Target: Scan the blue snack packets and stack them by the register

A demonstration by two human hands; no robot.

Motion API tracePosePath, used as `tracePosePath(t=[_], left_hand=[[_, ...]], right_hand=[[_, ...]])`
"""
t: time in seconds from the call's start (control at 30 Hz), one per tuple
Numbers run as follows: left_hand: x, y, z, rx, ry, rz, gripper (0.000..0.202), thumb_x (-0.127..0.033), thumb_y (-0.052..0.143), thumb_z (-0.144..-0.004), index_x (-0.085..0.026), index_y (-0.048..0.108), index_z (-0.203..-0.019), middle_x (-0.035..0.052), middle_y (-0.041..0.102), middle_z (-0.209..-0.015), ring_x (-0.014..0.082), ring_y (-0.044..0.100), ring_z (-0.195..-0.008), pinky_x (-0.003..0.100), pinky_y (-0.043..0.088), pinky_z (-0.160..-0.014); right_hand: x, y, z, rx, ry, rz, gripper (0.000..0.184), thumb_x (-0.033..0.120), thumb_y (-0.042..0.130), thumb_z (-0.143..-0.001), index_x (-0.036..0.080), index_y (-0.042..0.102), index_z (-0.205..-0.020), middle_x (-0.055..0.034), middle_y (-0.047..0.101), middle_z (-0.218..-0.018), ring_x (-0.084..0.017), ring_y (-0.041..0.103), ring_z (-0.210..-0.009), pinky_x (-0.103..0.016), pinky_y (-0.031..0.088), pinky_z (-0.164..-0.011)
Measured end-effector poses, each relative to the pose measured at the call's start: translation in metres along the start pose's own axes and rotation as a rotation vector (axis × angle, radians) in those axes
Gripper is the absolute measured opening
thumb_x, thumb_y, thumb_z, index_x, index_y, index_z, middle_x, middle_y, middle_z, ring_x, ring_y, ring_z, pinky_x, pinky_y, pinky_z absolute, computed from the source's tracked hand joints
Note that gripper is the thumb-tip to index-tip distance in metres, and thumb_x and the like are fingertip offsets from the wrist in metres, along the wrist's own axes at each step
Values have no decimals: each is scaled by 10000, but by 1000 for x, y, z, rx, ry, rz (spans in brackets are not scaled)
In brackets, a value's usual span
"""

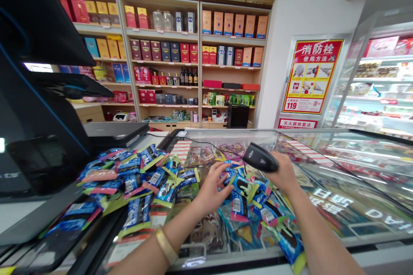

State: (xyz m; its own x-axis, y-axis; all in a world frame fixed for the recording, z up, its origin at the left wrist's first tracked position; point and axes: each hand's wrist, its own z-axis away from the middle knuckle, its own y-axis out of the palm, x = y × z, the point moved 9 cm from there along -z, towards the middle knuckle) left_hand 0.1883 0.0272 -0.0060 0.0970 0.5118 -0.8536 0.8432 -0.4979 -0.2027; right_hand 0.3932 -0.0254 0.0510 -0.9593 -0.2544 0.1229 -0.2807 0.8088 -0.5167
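My left hand [213,187], with a gold bangle on the wrist, has its fingers spread at the edge of a pile of small blue, pink and green snack packets [237,206] on the freezer's glass top. Whether the fingertips touch a packet is hard to tell. My right hand [285,174] is closed around the handle of a black barcode scanner [260,157], whose head hangs above that pile. A second heap of the same packets [129,174] lies to the left, some with barcodes facing up.
A glass-topped freezer [351,189] full of goods stretches right. The checkout terminal [41,107] stands at left, beside a grey flat device [112,131]. The scanner's cable [193,140] crosses the glass. Behind are shelves of boxed goods [164,51] and a red poster [312,75].
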Motion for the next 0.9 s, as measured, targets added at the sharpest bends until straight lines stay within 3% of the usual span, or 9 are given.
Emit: tracePosePath(t=[0.1,0.2,0.3,0.43,0.53,0.7,0.8,0.9], left_hand=[[-10,-9,1,-6,84,-213,454,-181,597,-785,-237,555,-1234,128,436,-1322,244,475,-1232,429,438,-1024],[-21,-31,-2,-48,115,-616,443,-151,541,-791,-212,563,-1229,132,545,-1237,252,509,-1178,451,409,-1022],[-22,-60,-2,-75,15,-1045,546,-182,596,-729,-203,541,-1272,145,599,-1216,320,475,-1219,536,296,-1063],[1,-87,5,74,-231,-1331,724,-155,668,-584,-147,520,-1293,204,618,-1216,393,412,-1292,604,125,-1094],[11,-92,9,126,-267,-1349,664,-96,624,-582,-159,559,-1240,192,664,-1141,367,493,-1234,598,123,-1095],[10,-94,1,32,-212,-1195,498,-87,595,-625,-173,635,-1113,152,712,-1025,324,621,-1064,539,213,-1097],[5,-95,-5,-80,-184,-962,444,-174,637,-646,-178,643,-1090,128,708,-1031,305,642,-998,446,408,-982],[-6,-97,-9,-228,-103,-757,406,-217,650,-661,-175,623,-1065,93,690,-1018,258,644,-945,363,492,-856]], right_hand=[[3,3,0,24,-8,2,150,327,545,-712,210,624,-761,-38,651,-710,-223,624,-748,-309,361,-680],[4,3,-1,22,-3,1,165,317,536,-709,210,630,-793,-41,653,-714,-228,626,-758,-312,360,-676],[5,3,-1,21,-1,1,183,327,538,-711,207,635,-810,-45,659,-722,-231,624,-761,-314,363,-679],[5,9,1,71,-10,-9,188,340,546,-720,199,635,-807,-45,666,-736,-221,620,-754,-316,358,-695],[3,12,2,95,1,-11,193,348,561,-720,192,638,-806,-48,669,-757,-210,614,-736,-317,352,-701],[2,13,3,98,-4,5,217,359,567,-729,193,652,-840,-44,670,-769,-207,613,-742,-313,360,-699],[3,13,3,86,-11,8,199,339,564,-723,201,650,-838,-38,668,-751,-211,617,-727,-317,370,-692],[4,10,3,55,-15,-4,211,330,557,-721,205,647,-865,-40,671,-760,-228,627,-752,-329,380,-693]])
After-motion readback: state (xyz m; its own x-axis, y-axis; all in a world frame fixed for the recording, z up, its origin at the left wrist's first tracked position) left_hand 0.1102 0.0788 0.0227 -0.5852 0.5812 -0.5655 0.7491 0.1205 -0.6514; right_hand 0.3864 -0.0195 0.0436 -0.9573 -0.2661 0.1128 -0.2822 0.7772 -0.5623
